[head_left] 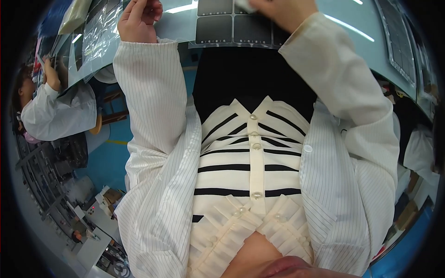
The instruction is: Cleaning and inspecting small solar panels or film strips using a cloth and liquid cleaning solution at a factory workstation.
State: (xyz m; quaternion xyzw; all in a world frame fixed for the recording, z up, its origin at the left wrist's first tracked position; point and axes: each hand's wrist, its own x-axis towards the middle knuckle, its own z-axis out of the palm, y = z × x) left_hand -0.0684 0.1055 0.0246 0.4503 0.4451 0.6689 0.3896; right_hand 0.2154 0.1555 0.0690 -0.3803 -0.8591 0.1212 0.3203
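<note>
A person in a pinstriped white work coat leans over a pale grey-blue worktable (343,32), both arms raised toward the twelve o'clock edge of the view. The sheet of dark square panels (232,25) lies flat on the table at about twelve o'clock: charcoal-grey, rounded-corner squares set in a grid on a thin clear backing, each with a row of small light marks along its lower edge.

The left hand (138,19), at eleven o'clock, is loosely curled with the fingers folded toward the palm, resting at the left edge of the sheet's clear backing; whether it pinches the film cannot be told. The right hand (278,8), at about one o'clock, sits over the upper right of the panels and seems closed on a small white piece (245,5), though most of the hand is cut off by the frame and its grip cannot be made out.

More clear film sheets (99,32) lie crumpled at ten to eleven o'clock on the same table. A second grid of dark panels (401,44) lies at two o'clock. Strip lights reflect in the glossy tabletop.

At nine o'clock a co-worker (55,109) in a white coat works at the table's far-left end. Below, the floor (109,162) is blue with a yellow line, and grey racks and equipment (51,185) stand at eight o'clock.
</note>
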